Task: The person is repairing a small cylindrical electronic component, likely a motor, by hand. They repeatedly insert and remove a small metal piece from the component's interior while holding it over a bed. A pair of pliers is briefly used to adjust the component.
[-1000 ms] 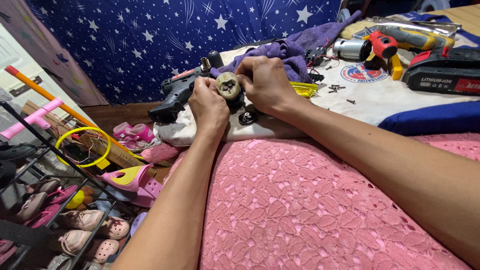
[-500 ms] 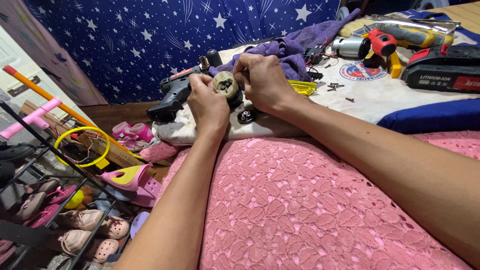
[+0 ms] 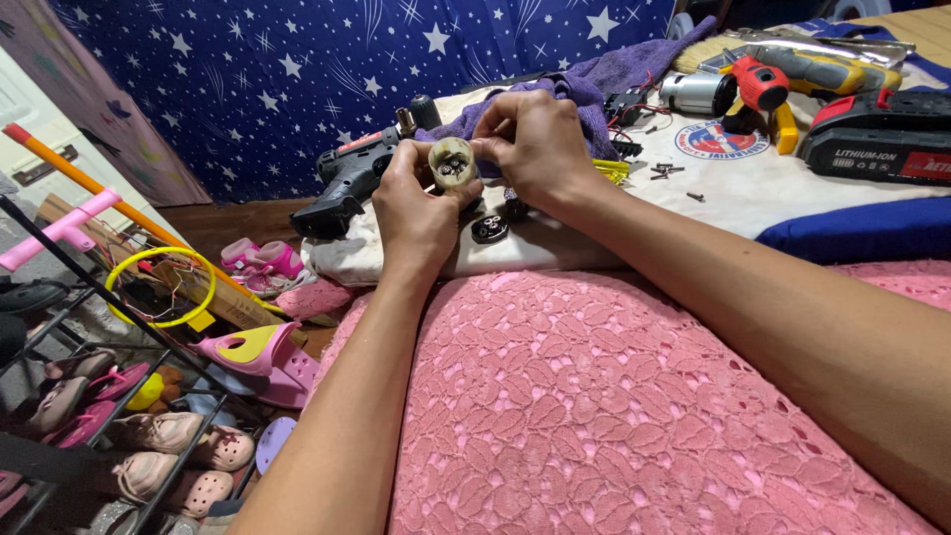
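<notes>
My left hand (image 3: 416,213) and my right hand (image 3: 535,149) together hold a small beige round gear housing (image 3: 452,163), its open end with dark gears facing me. Just below the hands, two small black round parts (image 3: 490,229) lie on the white cloth (image 3: 753,188). To the left of my left hand sits a black drill body (image 3: 347,183) with its chuck pointing up. A purple cloth (image 3: 604,79) lies behind my right hand.
A silver motor (image 3: 698,92), a red and yellow tool (image 3: 768,89), a black battery pack (image 3: 877,139) and loose screws (image 3: 669,173) lie at the right. A pink lace cover (image 3: 614,396) fills the foreground. A shoe rack with sandals (image 3: 109,426) stands at lower left.
Both hands have lifted the gear housing slightly and turned its open end more toward me; the rest of the scene is as before.
</notes>
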